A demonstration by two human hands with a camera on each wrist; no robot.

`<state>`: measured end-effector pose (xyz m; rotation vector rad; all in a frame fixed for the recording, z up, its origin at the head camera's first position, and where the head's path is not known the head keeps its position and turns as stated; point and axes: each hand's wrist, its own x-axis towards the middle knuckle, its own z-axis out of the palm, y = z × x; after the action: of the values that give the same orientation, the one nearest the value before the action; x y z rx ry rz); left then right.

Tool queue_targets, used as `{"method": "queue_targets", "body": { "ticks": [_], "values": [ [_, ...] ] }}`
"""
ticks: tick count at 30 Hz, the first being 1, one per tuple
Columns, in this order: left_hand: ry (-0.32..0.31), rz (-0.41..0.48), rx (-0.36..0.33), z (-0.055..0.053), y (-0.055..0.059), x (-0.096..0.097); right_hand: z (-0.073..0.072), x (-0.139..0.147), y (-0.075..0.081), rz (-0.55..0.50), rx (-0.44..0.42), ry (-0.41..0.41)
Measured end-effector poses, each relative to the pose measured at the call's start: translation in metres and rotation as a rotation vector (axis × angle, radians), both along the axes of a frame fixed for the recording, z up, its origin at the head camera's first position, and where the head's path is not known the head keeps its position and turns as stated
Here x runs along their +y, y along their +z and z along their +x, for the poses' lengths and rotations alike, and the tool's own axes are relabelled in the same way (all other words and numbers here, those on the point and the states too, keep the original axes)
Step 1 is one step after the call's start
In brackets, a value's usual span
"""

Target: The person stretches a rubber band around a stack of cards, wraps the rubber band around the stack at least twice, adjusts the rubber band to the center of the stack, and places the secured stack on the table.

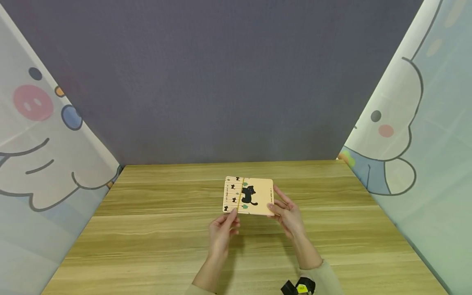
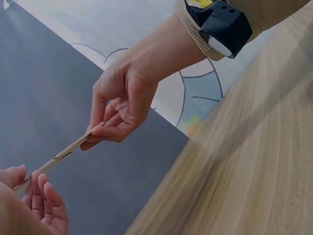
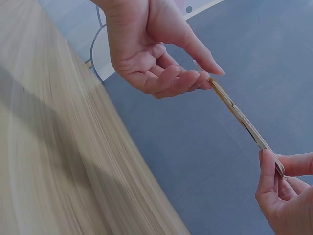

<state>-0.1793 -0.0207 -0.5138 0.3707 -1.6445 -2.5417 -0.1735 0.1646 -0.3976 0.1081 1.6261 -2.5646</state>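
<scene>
A small cream notepad [image 1: 259, 192] with a black cat on its cover is held above the wooden table. A thin yellow band [image 1: 240, 196] crosses it left of the cat, beside a ruled strip of small cats. My left hand [image 1: 220, 235] pinches the near edge by the band, thumb on top. The near right corner is gripped by my right hand [image 1: 291, 217], thumb on the cover and fingers behind. Both wrist views show the notepad [image 2: 66, 152] edge-on as a thin stack, tilted between the two hands.
The wood-grain table [image 1: 147, 246] spreads out below the hands. Behind it rises a dark grey panel [image 1: 232, 82]. Pale cartoon-printed curtains [image 1: 398, 123] flank both sides. A black device [image 1: 304, 285] is strapped at the right wrist, over a beige sleeve.
</scene>
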Motion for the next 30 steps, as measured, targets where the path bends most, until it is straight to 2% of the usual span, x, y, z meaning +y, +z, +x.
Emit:
{"method": "queue_targets", "body": {
  "ticks": [9,17,22,23,29,30],
  "values": [
    [0.061,-0.112,0.014,-0.005,-0.004,0.003,0.001,-0.002,0.0,0.007,0.016,-0.001],
    [-0.048,-0.117,0.009,0.001,-0.003,0.011,0.003,-0.01,-0.002,0.036,0.015,-0.001],
    [-0.048,-0.114,0.02,0.005,0.0,0.01,0.003,-0.011,-0.002,0.045,-0.005,-0.02],
    [-0.053,-0.104,0.062,0.01,0.011,0.009,0.003,-0.01,-0.002,0.048,-0.006,-0.021],
    [0.023,-0.064,0.049,0.01,0.014,0.006,0.002,-0.009,0.0,0.049,0.004,-0.022],
    [0.042,-0.07,0.008,0.005,0.003,0.007,0.003,-0.008,0.0,0.05,0.005,-0.021]
  ]
}}
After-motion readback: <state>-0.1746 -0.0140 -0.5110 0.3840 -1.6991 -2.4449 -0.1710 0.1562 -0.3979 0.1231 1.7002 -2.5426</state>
